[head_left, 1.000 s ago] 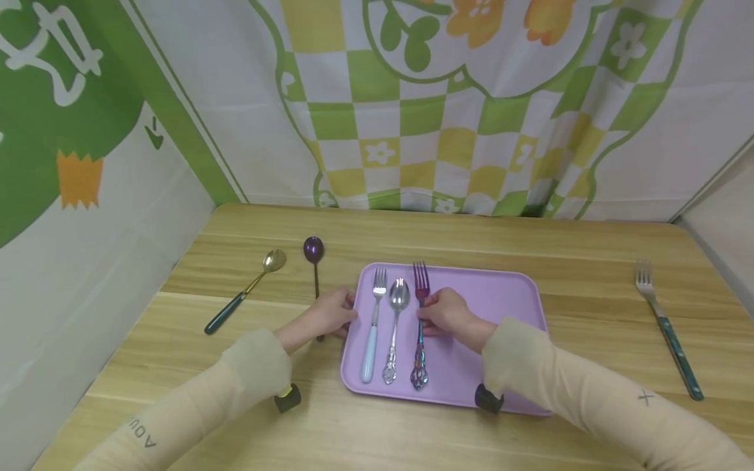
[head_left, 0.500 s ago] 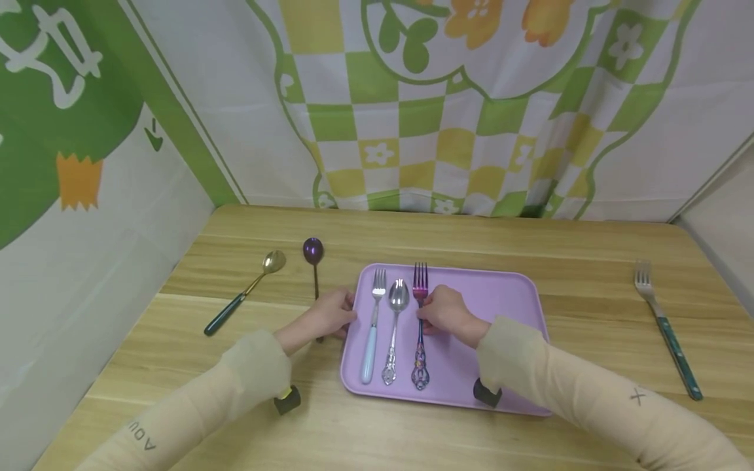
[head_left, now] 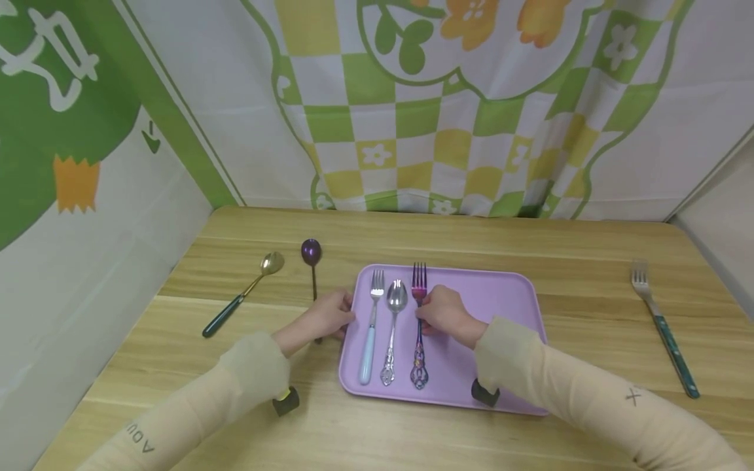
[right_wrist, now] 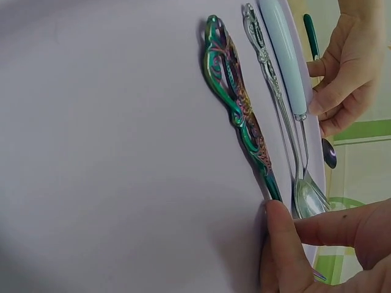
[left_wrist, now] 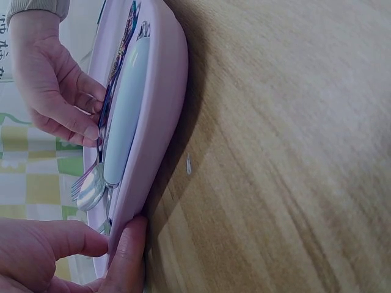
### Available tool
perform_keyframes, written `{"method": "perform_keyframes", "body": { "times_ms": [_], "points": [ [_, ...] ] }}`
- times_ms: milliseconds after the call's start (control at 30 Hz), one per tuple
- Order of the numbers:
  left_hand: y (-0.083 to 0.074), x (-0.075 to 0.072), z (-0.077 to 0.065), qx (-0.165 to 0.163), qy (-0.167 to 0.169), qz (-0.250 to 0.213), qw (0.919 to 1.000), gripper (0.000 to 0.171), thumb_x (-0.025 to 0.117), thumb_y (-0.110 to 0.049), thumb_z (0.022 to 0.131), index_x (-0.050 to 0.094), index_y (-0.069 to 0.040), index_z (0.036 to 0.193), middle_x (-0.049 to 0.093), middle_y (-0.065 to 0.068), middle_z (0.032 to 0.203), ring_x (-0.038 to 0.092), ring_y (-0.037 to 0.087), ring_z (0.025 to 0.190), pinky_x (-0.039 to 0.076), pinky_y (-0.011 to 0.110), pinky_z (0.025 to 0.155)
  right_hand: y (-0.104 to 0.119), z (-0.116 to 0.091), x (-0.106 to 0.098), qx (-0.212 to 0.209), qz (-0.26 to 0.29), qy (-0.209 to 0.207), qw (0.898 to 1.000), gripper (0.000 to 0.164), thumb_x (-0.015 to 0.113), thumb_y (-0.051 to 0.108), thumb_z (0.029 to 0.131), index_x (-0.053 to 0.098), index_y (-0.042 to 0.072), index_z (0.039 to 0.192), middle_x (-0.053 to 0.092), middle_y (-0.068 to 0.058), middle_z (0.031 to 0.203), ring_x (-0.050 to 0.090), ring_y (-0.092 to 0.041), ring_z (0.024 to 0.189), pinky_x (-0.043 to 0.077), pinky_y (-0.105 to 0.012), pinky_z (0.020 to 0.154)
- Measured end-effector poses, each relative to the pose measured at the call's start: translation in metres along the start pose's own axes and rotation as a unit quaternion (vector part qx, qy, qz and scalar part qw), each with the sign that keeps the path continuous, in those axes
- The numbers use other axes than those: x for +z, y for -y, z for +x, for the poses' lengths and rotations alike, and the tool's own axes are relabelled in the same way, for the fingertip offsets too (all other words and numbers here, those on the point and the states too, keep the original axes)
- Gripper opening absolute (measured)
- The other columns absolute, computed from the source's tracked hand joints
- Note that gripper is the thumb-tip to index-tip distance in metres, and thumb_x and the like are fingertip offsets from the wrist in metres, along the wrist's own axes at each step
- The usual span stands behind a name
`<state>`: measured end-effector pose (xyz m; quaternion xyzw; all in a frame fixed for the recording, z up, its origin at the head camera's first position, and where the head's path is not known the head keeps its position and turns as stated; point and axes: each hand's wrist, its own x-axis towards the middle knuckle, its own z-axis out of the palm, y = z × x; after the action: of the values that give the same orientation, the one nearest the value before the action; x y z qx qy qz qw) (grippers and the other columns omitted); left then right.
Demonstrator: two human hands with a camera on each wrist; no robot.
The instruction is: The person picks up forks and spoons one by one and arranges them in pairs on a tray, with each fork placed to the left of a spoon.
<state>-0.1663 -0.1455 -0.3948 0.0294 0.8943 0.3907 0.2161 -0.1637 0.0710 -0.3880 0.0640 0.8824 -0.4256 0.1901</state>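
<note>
1. Head: between the left hand [head_left: 328,315] and right hand [head_left: 446,311], the iridescent fork [head_left: 419,356] was held over the lilac tray [head_left: 501,294].
2. Left wrist: the tray's rim was pinched by the left hand.
3. Right wrist: the fork was pinched by the right hand.

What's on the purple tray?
A blue-handled fork, a silver spoon and a multicolored fork pinched by the right hand. From above, hand and sleeve hide part of the tray.

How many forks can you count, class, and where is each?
3: a blue fork on the tray at left, a rainbow fork pinched by the right hand, and a green fork on the table, right of the tray. No others show.
</note>
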Motion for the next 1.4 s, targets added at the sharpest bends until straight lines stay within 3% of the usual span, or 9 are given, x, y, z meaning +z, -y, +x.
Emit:
{"method": "perform_keyframes", "body": {
  "times_ms": [767,967,1167,1400],
  "points": [
    [-0.001,0.0,0.001,-0.003,0.001,-0.001,1.0,0.03,0.054,0.004,0.089,0.051,0.015,0.118,0.065,0.032,0.106,0.069,0.03,0.078,0.064,0.029,0.062,0.001,0.005,-0.004,0.008,-0.01,0.012,1.0,0.009,0.062,0.0,0.088,0.065,-0.008,0.085,0.067,-0.013,0.068,0.061,-0.009,0.048,0.061,-0.022,0.052],
    [-0.001,-0.001,0.002,-0.001,0.001,0.004,1.0,0.031,0.054,0.004,0.089,0.05,0.015,0.118,0.065,0.032,0.106,0.069,0.03,0.078,0.064,0.029,0.061,-0.002,-0.001,-0.013,-0.011,-0.083,0.026,0.996,0.017,0.064,0.011,0.089,0.066,-0.003,0.079,0.066,-0.008,0.064,0.06,-0.01,0.051,0.057,-0.021,0.052],
    [-0.001,-0.001,0.002,-0.003,0.001,0.005,1.0,0.03,0.054,0.004,0.089,0.051,0.015,0.117,0.066,0.031,0.105,0.07,0.029,0.077,0.064,0.028,0.06,-0.003,-0.014,-0.027,-0.038,-0.169,0.049,0.984,0.019,0.065,0.015,0.089,0.062,-0.004,0.094,0.062,-0.007,0.072,0.057,-0.013,0.059,0.052,-0.02,0.053],
    [-0.002,0.0,0.0,-0.006,0.002,0.003,1.0,0.031,0.054,0.005,0.089,0.051,0.015,0.118,0.065,0.031,0.105,0.069,0.029,0.078,0.064,0.029,0.061,-0.005,-0.033,-0.05,-0.08,-0.251,0.06,0.963,0.032,0.065,0.018,0.09,0.061,-0.005,0.11,0.068,-0.012,0.091,0.062,-0.019,0.078,0.057,-0.036,0.076]
  ]
}}
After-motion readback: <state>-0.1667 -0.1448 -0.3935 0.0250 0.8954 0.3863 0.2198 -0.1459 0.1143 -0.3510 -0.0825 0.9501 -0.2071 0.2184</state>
